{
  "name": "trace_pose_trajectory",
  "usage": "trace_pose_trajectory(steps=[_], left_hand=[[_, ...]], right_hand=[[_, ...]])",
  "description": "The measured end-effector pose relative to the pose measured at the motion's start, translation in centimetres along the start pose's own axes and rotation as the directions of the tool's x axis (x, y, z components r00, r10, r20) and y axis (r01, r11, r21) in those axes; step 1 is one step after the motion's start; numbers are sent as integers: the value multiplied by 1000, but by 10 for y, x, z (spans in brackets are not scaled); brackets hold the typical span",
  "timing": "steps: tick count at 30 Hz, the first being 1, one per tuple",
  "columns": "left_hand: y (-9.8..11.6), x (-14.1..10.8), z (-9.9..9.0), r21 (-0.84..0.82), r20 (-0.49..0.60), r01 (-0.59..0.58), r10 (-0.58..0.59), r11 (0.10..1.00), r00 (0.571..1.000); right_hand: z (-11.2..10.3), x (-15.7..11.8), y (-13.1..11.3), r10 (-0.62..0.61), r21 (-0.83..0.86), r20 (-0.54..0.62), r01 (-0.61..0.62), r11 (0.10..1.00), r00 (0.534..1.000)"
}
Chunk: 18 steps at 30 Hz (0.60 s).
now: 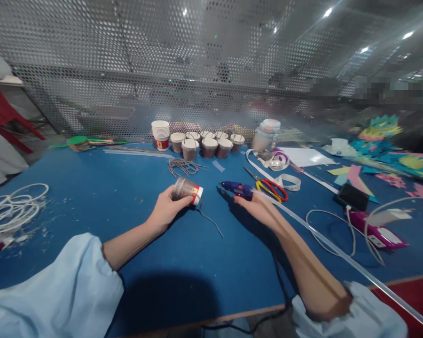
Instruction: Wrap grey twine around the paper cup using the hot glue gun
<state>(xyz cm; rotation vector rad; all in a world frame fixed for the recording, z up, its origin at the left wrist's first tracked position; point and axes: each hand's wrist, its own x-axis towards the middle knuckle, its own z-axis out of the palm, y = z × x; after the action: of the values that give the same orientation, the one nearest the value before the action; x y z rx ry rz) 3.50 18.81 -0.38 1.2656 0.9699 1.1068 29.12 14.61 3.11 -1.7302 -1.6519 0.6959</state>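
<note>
A paper cup (185, 188), mostly wrapped in grey-brown cord, lies tilted in my left hand (167, 206), whose fingers are closed round it. Its red and white end points right, and a loose cord end (212, 220) trails from it onto the table. My right hand (259, 206) grips a blue glue gun (237, 188), its nozzle pointing left toward the cup with a gap between them. A long clear glue stick (324, 239) runs out of the gun's back. Scissors (271, 189) with red and yellow handles lie just beyond my right hand.
Behind stand several wrapped cups (208, 146), a stack of white cups (160, 134) and a lidded jar (267, 134). A cord bundle (185, 167) lies before them. Measuring tape (289, 182), a purple device (377, 231) and paper scraps (354, 177) are right; coiled white cable (12, 206) is left.
</note>
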Motion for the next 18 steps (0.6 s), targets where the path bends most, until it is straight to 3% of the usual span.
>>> trace_pose_trajectory(steps=[3,7,18], left_hand=[[1,0,2,35,12,-13,13,999,1000],[2,0,3,135,17,-71,69,988,997],[4,-6,4,289,43,-148,141,946,989]], right_hand=[[1,-10,-13,50,42,75,-53,998,996],[5,-27,-29,1,31,122,-5,1000,992],[12,-37,-49,-163,-70,40,165,984,986]])
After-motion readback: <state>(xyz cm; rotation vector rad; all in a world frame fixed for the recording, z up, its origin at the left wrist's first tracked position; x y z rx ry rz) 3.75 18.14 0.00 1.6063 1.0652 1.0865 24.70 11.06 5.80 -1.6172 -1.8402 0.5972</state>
